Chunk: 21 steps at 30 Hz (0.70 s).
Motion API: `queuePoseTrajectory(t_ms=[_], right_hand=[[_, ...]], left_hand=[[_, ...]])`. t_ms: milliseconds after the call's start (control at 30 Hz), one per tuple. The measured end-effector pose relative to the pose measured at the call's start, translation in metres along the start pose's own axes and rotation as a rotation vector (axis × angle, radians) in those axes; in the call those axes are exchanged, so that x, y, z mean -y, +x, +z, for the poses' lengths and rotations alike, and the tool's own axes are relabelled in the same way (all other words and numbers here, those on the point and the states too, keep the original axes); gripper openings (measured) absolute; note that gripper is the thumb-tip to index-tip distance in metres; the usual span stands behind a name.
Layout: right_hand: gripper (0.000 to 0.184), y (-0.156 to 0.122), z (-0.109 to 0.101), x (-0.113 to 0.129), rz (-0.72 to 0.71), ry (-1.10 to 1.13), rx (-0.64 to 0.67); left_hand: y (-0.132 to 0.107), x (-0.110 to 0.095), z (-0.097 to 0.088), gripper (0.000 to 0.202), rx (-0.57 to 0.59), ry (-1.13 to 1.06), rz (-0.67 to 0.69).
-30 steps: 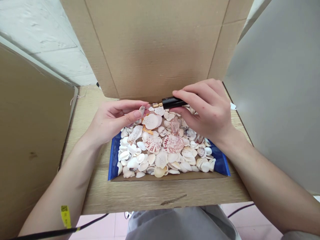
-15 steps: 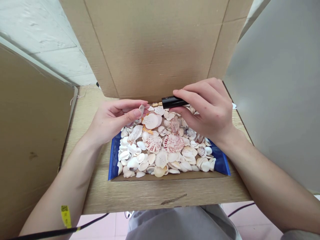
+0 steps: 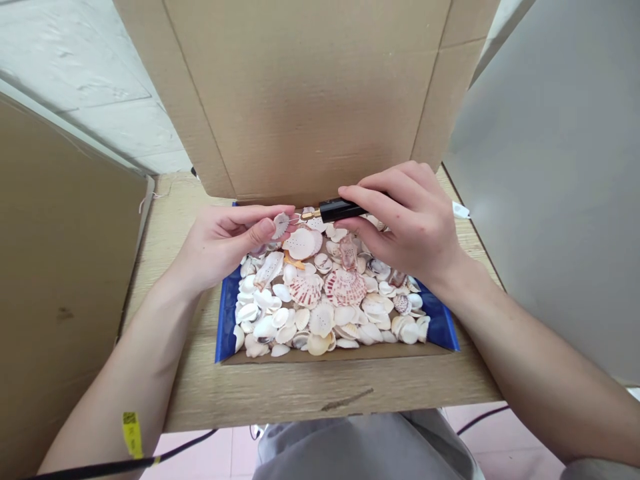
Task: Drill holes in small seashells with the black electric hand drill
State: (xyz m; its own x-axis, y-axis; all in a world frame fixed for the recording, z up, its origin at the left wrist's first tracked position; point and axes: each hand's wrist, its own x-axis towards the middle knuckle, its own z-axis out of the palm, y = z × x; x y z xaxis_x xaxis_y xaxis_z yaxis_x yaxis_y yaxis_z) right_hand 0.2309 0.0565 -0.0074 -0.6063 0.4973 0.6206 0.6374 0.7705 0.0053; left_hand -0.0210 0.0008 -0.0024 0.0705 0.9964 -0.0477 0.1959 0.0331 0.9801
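Note:
A small pale ribbed seashell (image 3: 281,225) is pinched between the thumb and fingers of my left hand (image 3: 215,243). My right hand (image 3: 410,220) is closed around a black handheld drill (image 3: 340,209) with a brass-coloured chuck and a thin bit pointing left. The bit's tip is at or very near the shell's edge; contact cannot be made out. Below both hands a shallow tray with blue side walls (image 3: 230,310) holds many loose shells. Among them lie a red-and-white scallop shell (image 3: 346,287) and a white shell with small dark holes (image 3: 302,243).
A tall cardboard panel (image 3: 310,100) rises behind the tray. Another cardboard panel (image 3: 65,267) stands at the left, and a grey panel (image 3: 555,187) at the right. The tray rests on a wooden table (image 3: 340,390). A black cable (image 3: 100,468) with a yellow tag crosses the lower left.
The shell in my left hand has turned, showing more of its ribbed face. My right hand and the drill have shifted slightly left and down in the view.

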Motion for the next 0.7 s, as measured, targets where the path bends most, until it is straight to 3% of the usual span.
queuePoseTrajectory(t_ms=[267, 533, 700], right_hand=[[0.027, 0.0006, -0.0019, 0.0017, 0.002, -0.028, -0.034], [0.021, 0.0024, -0.0037, 0.0021, -0.095, -0.037, -0.205], [0.021, 0.0015, -0.007, 0.0019, -0.084, -0.044, -0.156]], left_hand=[[0.0001, 0.0013, 0.0008, 0.024, 0.002, -0.028, 0.005], [-0.0008, -0.0014, 0.0009, 0.02, 0.043, -0.037, 0.038], [-0.0005, -0.0029, 0.0012, 0.018, 0.044, -0.011, 0.041]])
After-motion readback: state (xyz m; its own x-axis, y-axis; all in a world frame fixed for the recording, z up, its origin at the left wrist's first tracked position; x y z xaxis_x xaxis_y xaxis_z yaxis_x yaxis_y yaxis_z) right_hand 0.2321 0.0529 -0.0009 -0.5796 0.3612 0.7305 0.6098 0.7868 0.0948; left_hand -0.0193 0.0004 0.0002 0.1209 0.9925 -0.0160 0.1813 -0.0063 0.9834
